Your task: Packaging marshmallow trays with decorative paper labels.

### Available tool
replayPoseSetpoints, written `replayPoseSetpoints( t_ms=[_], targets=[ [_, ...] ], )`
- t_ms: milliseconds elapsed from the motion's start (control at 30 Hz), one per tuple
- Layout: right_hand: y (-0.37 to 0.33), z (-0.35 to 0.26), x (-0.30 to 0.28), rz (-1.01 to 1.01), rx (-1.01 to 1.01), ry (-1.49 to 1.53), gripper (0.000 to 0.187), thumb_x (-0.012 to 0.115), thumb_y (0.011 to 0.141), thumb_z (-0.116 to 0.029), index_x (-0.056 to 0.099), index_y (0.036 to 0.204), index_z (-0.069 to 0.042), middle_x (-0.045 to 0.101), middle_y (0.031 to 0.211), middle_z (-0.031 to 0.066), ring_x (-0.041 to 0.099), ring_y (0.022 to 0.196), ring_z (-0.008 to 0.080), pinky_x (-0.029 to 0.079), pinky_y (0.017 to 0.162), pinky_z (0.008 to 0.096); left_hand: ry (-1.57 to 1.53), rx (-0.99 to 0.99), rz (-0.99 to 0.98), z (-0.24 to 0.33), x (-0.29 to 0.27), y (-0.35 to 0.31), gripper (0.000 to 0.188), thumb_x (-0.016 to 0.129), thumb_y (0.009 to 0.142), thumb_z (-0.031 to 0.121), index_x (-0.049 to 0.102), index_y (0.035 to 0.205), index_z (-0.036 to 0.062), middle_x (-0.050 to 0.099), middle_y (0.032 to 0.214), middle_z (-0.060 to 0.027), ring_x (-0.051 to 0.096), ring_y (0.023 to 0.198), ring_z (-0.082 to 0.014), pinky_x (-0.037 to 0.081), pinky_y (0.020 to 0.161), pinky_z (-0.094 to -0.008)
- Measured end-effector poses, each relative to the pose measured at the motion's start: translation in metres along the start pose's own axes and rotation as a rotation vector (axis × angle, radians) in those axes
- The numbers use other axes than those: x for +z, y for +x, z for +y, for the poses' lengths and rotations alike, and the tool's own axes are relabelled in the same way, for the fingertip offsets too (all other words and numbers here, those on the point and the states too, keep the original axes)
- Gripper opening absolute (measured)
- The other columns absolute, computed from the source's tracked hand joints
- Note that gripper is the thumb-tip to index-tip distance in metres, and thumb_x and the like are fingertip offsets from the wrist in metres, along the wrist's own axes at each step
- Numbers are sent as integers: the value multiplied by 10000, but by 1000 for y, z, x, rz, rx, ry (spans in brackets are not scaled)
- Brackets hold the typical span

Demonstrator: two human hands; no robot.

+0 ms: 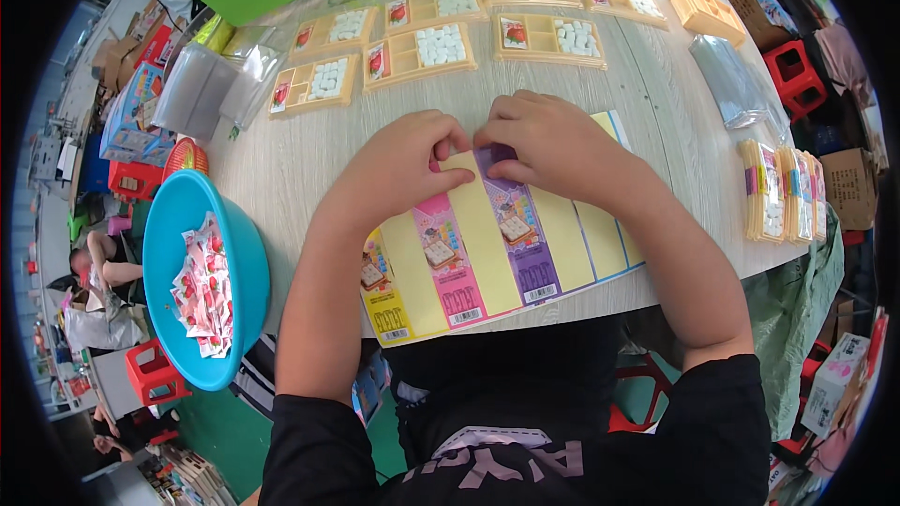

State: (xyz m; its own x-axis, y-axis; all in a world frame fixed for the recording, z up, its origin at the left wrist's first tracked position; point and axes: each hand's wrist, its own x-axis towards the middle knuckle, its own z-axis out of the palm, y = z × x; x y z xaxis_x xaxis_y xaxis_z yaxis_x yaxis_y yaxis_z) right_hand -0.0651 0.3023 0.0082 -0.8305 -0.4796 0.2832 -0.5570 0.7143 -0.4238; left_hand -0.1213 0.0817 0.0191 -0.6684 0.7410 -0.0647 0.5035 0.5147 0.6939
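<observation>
A sheet of stickers (489,290) lies at the near edge of the table, with yellow, pink, purple and blue-edged strips on a pale yellow backing. My left hand (405,161) rests at its far edge by the pink sticker (441,253), fingers curled and thumb on the sheet. Beside it, my right hand (553,145) has its thumb and fingers bent around the upper end of the purple sticker (521,234). Both hands' fingertips come close together, and the part under them is hidden. The yellow sticker (380,290) lies partly behind my left forearm.
Several wooden compartment trays (417,61) with white pieces and strawberry packets stand along the far side. A blue basin (253,253) of small packets is at left, near clear plastic sleeves (192,89). Wrapped stacks (764,192) and a clear bag bundle (727,80) lie at right.
</observation>
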Motion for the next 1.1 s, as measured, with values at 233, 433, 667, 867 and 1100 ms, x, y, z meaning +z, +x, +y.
replayPoseSetpoints(
  t_ms=[233, 433, 667, 867, 1100],
  targets=[
    [1, -1, -1, -68, -8, -40, 260, 763, 774, -176, 701, 1014, -102, 630, 967, 65, 617, 968, 278, 494, 867, 400, 85, -9, 15, -6, 1, -2, 246, 829, 757, 178, 650, 843, 33, 568, 813, -61, 547, 727, -177, 471, 663, -308],
    [3, -2, -4, -98, -5, -26, 217, 765, 769, -159, 682, 959, -96, 630, 969, 60, 619, 962, 278, 495, 857, 401, 71, -20, 17, -6, 1, -2, 250, 827, 757, 183, 648, 850, 36, 557, 800, -53, 536, 716, -173, 466, 657, -311],
    [3, -2, -6, -66, -58, -38, 162, 738, 781, -92, 620, 890, -75, 617, 958, 61, 612, 959, 280, 489, 843, 408, 73, 11, 33, -7, 2, 0, 232, 813, 765, 168, 643, 853, 37, 544, 776, -50, 524, 706, -173, 454, 645, -315],
    [-4, -9, -48, -278, -17, 250, 149, 723, 808, -80, 590, 870, -57, 610, 963, 72, 598, 942, 272, 470, 854, 384, 83, 80, 44, -9, -1, -5, 229, 790, 761, 152, 670, 942, 77, 516, 765, -44, 513, 722, -194, 447, 661, -332],
    [-6, 5, -49, -5, 16, 175, 228, 713, 843, -116, 612, 1034, -43, 607, 1057, 99, 585, 1035, 278, 478, 890, 372, 120, 94, 22, -10, 0, -4, 234, 757, 771, 213, 684, 965, 105, 581, 807, -57, 587, 803, -249, 478, 710, -386]
  ],
)
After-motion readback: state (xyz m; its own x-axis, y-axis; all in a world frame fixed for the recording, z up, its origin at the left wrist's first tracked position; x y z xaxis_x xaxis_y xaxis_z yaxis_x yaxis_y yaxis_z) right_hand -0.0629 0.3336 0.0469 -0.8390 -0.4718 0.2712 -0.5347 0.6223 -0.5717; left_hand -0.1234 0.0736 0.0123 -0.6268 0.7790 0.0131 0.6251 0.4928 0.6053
